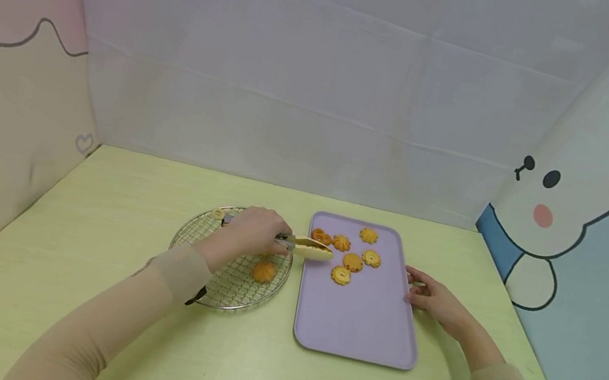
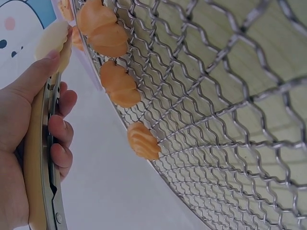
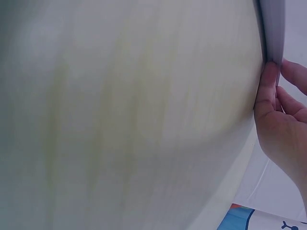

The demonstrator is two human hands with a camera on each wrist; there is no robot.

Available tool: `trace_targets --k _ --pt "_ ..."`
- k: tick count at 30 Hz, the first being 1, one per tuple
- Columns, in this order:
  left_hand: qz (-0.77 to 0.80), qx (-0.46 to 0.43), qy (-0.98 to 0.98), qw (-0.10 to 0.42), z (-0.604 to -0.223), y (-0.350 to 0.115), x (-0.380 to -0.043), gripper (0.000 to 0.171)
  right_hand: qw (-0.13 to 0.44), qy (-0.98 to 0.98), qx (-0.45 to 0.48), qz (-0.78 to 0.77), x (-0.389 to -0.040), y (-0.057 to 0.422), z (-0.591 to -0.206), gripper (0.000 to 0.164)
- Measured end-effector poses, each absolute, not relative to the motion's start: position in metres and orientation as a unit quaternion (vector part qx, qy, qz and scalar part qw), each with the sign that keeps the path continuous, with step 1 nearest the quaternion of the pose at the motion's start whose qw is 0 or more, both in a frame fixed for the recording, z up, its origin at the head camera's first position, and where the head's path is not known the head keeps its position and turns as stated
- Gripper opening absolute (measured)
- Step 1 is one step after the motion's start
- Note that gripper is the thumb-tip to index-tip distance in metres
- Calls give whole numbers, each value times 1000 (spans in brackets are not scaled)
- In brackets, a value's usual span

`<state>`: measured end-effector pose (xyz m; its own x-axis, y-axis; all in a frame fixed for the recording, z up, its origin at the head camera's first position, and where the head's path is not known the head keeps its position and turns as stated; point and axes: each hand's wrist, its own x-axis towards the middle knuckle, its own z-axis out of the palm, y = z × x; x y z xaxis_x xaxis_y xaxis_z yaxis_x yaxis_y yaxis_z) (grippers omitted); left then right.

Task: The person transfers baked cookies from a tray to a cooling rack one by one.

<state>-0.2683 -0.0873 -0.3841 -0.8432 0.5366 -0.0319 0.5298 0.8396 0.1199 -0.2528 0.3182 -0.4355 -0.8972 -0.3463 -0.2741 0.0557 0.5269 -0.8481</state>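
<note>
My left hand (image 1: 256, 232) grips a pair of tongs (image 2: 41, 158) with metal arms and cream scalloped tips. The tips reach over the left edge of a lilac tray (image 1: 355, 324), near the cookies on it; I cannot tell whether they hold one. Below this hand is a round wire rack (image 1: 230, 298) bearing several golden cookies, one a ridged cookie (image 1: 264, 271). Several more cookies, such as a round ring-shaped cookie (image 1: 341, 275), lie on the upper half of the tray. At the tray's right edge, my right hand (image 1: 438, 304) pinches the rim between thumb and fingers.
Rack and tray stand side by side on a pale yellow-green table (image 1: 115, 213). A white back wall (image 1: 297, 82) rises behind it, with cartoon-printed panels at both sides. Black wrist cameras sit on both forearms.
</note>
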Motion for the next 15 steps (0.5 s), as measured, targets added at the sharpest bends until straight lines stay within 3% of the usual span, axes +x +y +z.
trace_targets --k 15 --pt "78 257 963 26 -375 -101 -261 20 215 849 -77 -476 -253 317 -434 66"
